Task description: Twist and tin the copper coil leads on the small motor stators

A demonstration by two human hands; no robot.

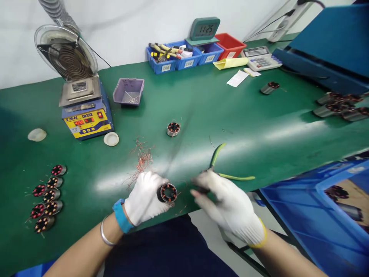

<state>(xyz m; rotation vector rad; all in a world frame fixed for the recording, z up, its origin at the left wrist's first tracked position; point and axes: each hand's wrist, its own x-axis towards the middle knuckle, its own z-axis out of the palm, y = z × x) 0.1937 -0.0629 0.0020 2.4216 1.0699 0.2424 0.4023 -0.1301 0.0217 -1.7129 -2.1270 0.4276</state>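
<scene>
My left hand (145, 198), in a white glove, is closed around a motor stator (168, 192) near the front of the green bench. The stator's round end, with copper windings in a dark core, faces up towards me. My right hand (223, 204), also gloved and a little blurred, is curled with thumb and forefinger apart. It is beside the green-handled pliers (216, 156), whose handles are spread; the hand hides their jaws. Beyond my left hand lies a tangle of copper wire scraps (143, 158). Another stator (173, 129) stands farther back.
Several stators (51, 195) stand at the left. A blue-yellow heated unit (88, 121), a purple tray (128, 91) and blue bins (164, 66) are behind. More stators (328, 110) lie at right, above a blue crate (300, 204) beside the bench edge.
</scene>
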